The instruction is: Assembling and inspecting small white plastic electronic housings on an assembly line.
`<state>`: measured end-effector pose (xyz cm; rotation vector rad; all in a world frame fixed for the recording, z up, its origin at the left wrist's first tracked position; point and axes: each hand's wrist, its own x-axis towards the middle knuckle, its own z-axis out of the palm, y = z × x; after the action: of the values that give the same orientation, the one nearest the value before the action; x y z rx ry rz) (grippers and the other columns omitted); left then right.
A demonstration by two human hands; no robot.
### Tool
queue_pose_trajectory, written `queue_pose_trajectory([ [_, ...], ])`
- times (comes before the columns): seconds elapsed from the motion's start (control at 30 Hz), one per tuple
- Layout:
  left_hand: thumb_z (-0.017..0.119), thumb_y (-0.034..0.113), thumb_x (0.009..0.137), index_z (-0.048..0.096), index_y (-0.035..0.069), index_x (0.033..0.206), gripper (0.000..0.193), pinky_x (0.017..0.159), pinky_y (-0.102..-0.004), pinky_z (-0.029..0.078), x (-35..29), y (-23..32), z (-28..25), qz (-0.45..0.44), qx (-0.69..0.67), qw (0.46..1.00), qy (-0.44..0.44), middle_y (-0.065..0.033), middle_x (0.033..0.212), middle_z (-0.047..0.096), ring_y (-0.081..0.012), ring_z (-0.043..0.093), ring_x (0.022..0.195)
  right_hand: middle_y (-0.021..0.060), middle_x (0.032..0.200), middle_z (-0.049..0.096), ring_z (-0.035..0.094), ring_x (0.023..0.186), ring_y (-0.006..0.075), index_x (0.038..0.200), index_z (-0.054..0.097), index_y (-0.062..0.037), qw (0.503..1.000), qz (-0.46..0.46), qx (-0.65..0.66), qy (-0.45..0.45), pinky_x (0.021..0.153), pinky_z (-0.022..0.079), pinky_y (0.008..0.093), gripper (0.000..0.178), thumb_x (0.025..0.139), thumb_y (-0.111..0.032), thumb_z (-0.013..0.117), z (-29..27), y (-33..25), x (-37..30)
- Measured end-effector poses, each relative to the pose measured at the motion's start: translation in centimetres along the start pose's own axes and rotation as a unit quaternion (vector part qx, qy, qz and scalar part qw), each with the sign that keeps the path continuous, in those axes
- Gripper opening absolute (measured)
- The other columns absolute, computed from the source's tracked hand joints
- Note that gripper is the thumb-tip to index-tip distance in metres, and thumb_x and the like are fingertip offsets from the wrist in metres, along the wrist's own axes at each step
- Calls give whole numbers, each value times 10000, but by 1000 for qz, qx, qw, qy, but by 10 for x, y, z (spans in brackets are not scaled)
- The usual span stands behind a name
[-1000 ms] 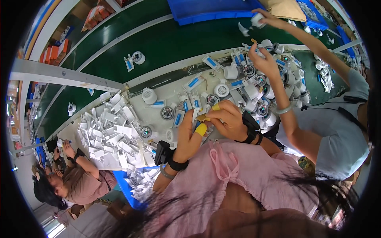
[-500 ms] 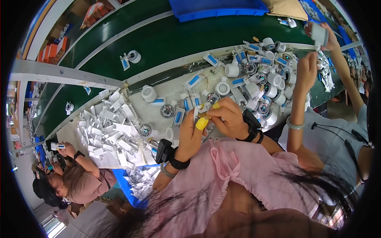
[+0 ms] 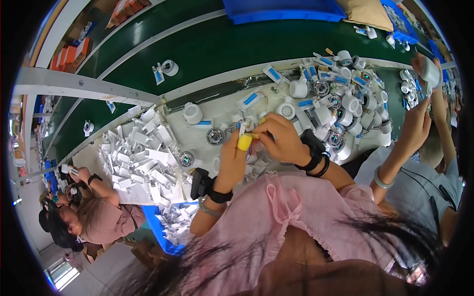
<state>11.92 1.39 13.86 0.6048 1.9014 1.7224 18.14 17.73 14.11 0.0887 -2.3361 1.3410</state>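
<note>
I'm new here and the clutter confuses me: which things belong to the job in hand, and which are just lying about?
Seemingly part of the job:
- small white part in the left hand, with the right hand close by
- white plastic pieces, piled left
- round white units, heaped right

Probably just lying about:
- blue tray, far side
- tan sack beside it
- orange boxes, upper left
</note>
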Motion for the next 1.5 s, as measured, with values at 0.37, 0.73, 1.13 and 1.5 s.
queue_pose_trajectory([
  [0.37, 648, 208, 788, 503, -32, 1242, 534, 862, -437, 483, 54, -130, -170, -212, 405, 884, 94, -263, 1158, 570, -441, 568, 1029, 99, 909, 601, 642, 799, 146, 914, 588, 8, 988, 108, 94, 57, 705, 519, 254, 98, 854, 82, 562, 31, 139, 137],
  [0.73, 742, 242, 670, 545, 60, 994, 420, 742, -502, 503, 76, -138, -126, -146, 527, 817, 185, -172, 988, 579, -389, 586, 922, 165, 1186, 535, 524, 1103, 363, 1226, 531, -38, 977, -43, -64, -198, 932, 449, 426, 489, 762, -124, 659, 142, 113, 132],
  [1.13, 649, -27, 727, 440, -28, 1164, 484, 802, -327, 465, 90, -143, -118, -24, 109, 951, 287, -147, 1036, 550, -250, 573, 926, 205, 1210, 494, 535, 1054, 330, 1320, 477, -21, 955, 153, 18, -254, 903, 461, 372, 689, 713, -217, 736, 132, 136, 113],
  [1.5, 595, -35, 772, 505, -3, 1125, 366, 821, -277, 453, 66, -12, -95, 5, 59, 998, 39, -96, 995, 588, -168, 562, 921, 79, 1105, 589, 522, 1077, 289, 1015, 644, -88, 958, 59, 134, -245, 932, 415, 373, 259, 762, -32, 648, 68, 94, 69],
])
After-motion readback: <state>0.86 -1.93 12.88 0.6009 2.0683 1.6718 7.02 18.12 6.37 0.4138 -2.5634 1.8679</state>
